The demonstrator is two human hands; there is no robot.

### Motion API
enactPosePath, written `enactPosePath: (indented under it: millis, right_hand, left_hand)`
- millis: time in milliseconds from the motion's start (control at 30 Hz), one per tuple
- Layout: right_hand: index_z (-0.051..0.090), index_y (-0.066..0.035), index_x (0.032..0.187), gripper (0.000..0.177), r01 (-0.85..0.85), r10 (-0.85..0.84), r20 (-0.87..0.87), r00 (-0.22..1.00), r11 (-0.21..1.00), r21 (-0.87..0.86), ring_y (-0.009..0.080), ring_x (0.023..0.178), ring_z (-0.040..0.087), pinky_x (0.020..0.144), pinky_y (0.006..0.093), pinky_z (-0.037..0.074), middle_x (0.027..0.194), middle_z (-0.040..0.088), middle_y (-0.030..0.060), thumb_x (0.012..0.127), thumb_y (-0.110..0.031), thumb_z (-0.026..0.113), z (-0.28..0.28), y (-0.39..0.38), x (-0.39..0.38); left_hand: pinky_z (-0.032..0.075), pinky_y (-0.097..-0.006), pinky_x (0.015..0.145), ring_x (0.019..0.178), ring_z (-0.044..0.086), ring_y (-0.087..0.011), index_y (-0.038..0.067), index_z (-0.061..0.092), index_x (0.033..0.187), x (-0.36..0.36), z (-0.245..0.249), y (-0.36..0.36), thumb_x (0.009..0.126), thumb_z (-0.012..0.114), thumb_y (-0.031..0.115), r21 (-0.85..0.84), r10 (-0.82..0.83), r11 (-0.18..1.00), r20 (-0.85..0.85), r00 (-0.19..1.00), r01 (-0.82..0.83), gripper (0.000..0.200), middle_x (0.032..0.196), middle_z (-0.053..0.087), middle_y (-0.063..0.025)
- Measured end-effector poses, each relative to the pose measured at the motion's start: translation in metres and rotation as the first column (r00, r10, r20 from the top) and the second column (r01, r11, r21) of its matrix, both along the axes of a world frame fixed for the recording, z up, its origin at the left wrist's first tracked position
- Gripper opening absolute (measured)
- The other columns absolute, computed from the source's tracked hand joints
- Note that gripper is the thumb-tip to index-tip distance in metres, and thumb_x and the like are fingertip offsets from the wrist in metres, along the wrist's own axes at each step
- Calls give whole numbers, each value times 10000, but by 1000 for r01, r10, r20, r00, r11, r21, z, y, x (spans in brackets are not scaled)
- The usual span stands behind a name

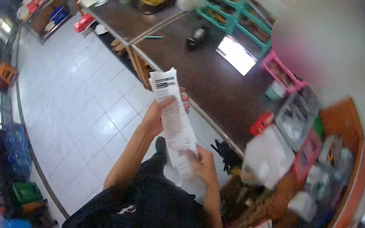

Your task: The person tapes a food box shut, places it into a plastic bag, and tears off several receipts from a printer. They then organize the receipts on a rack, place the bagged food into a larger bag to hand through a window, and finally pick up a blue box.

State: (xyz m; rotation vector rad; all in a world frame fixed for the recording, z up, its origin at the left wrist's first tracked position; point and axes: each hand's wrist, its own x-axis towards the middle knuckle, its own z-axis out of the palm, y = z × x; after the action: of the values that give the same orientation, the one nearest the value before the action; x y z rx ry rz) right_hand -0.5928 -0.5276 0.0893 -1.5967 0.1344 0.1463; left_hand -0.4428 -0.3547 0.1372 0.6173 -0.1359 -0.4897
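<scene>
A long stack of white printed receipts [174, 120] is held up in front of my body, its printed side facing me. Near the upper end, my left hand [161, 110] grips the stack, thumb on top and fingertips showing past the right edge. My right hand [203, 164] pinches the lower end, its thumb lying over the paper close to a square printed code. Below that hand the bottom of the paper curls. The print is too small to read.
A dark counter [191, 66] runs ahead, bearing a lit white screen [237, 55], green tiered racks [218, 5] and a pink basket [280, 72]. White plastic bags [270, 156] and clutter crowd the right. White floor tiles [83, 96] stretch left; a green crate [26, 194] stands lower left.
</scene>
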Motion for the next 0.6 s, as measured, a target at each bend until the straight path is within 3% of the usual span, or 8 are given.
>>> enactPosePath:
  millis: [67,133,233,267,367,433,500,600]
  right_hand:
    - [651,16,993,233,-153,154,0,988,982,-110,83,704,589,645,285,490,765,667,75,885,-187,689,20,18,67]
    - [650,-9,1070,280,-39,84,169,982,966,-257,109,769,608,683,273,500,880,665,79,857,-174,725,42,46,135]
    - [630,-5,1111,382,176,-205,246,947,975,134,130,858,578,721,279,502,999,603,75,797,-161,782,52,109,241]
    - [630,-5,1111,382,157,-191,256,948,977,147,130,858,578,721,279,502,999,603,75,797,-161,782,55,133,277]
    - [657,-2,1047,308,82,-10,486,874,989,-126,105,809,553,685,239,475,923,591,45,816,-172,769,82,214,382]
    - [665,-3,1010,254,30,12,446,895,996,-89,99,786,552,669,231,466,888,598,38,833,-162,751,65,257,447]
    - [672,-7,922,149,20,-14,444,896,1000,-9,75,697,537,618,230,443,775,613,14,891,-153,686,45,295,506]
    - [676,-20,924,141,14,-61,328,943,990,143,63,682,537,604,239,442,768,634,14,907,-160,670,45,367,601]
  left_hand:
    - [533,-408,874,943,639,-259,-5,452,1280,50,14,35,913,590,195,232,168,961,-62,984,-150,440,1122,613,-153]
    - [537,-385,816,867,648,-233,-19,514,1213,87,25,73,912,595,190,255,291,931,-93,952,-260,375,1020,644,-136]
    - [551,-382,763,847,668,-238,-36,557,1143,141,32,126,886,666,233,418,289,867,25,957,-273,387,969,674,-145]
    - [549,-379,764,855,665,-222,-26,584,1109,159,28,140,866,689,181,475,309,834,18,951,-280,336,973,677,-128]
    - [543,-358,770,867,662,-206,-16,606,1090,224,13,188,834,721,135,559,411,736,79,908,-382,319,954,683,-110]
    - [521,-303,714,796,654,-162,-26,660,1016,268,17,224,834,703,84,612,439,674,119,890,-414,216,911,695,-96]
    - [527,-312,744,832,653,-169,-23,642,1046,307,4,259,817,726,84,640,464,653,85,882,-405,267,933,691,-96]
    - [534,-322,767,855,651,-170,-26,632,1059,376,-6,330,800,743,69,700,482,614,33,876,-364,297,958,687,-95]
